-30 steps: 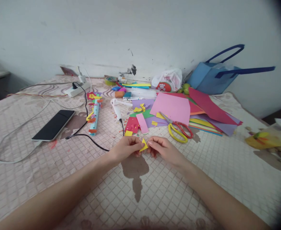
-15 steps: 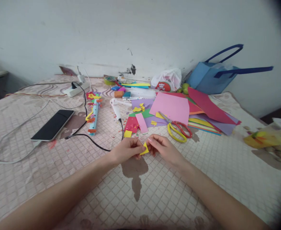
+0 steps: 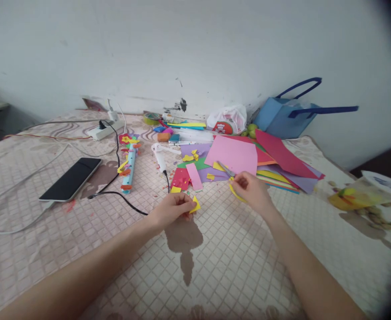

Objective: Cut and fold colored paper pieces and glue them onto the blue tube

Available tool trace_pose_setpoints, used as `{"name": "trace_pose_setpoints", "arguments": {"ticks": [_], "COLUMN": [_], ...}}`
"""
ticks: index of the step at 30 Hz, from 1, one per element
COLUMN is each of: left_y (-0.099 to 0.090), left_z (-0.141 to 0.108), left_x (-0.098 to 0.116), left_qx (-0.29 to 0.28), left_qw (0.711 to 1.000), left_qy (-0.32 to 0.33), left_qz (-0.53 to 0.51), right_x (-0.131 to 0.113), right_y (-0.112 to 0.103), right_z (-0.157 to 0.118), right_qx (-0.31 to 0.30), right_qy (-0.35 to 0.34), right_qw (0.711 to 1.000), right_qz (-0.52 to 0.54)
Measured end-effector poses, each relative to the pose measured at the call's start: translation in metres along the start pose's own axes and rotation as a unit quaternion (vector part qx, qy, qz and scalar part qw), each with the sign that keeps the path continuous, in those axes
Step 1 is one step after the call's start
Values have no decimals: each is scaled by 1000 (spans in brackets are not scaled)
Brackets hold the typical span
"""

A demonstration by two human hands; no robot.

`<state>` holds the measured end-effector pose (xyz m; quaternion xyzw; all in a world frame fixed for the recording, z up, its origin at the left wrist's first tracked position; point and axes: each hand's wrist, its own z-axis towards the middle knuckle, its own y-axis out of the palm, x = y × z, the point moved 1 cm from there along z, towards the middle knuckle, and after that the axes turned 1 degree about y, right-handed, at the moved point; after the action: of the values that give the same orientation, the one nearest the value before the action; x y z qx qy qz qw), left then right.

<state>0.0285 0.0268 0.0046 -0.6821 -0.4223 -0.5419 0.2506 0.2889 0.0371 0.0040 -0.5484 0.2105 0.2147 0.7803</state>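
My left hand [image 3: 175,206] pinches a small folded piece of yellow paper [image 3: 196,204] just above the table, its pointed edge sticking out past the thumb. Farther right, my right hand [image 3: 252,192] has its fingers closed at the handles of a pair of scissors [image 3: 237,194]. The scissors' yellow loop shows under the fingers, while the red loop is hidden by the hand. Their blades point up and left over a pink sheet [image 3: 231,153]. Yellow, red and pink paper scraps [image 3: 194,176] lie between the two hands and the stack.
A white glue gun [image 3: 159,160] with a black cord lies left of the papers. Beside it is a decorated light-blue strip [image 3: 130,169]. A phone [image 3: 71,179] on a charging cable lies at left. Behind stand a power strip [image 3: 104,130] and a blue bag [image 3: 284,116]; a plastic cup [image 3: 370,191] lies right.
My right hand has left the yellow paper, moved right and closed at the scissors' handles. My left hand still holds the paper. The view has shifted slightly.
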Motion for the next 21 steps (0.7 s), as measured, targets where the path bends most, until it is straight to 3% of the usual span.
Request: {"name": "trace_pose_setpoints", "arguments": {"ticks": [3, 6, 11, 17, 21], "left_y": [-1, -1, 0, -2, -4], "left_z": [-1, -2, -2, -1, -1], "left_x": [2, 3, 3, 3, 6], "left_qx": [-7, -12, -14, -5, -6], "left_qw": [1000, 1000, 999, 999, 999], "left_qy": [6, 5, 16, 26, 40], "left_qz": [-17, -26, -31, -24, -34], "right_x": [41, 60, 57, 59, 47], "right_y": [-9, -8, -3, -5, -11], "right_z": [11, 14, 13, 14, 12], "right_qx": [21, -28, -67, -44, 8], "right_qy": [25, 63, 85, 89, 94], "right_qw": [988, 978, 966, 967, 991], "right_qz": [-149, -196, -233, -235, -91]}}
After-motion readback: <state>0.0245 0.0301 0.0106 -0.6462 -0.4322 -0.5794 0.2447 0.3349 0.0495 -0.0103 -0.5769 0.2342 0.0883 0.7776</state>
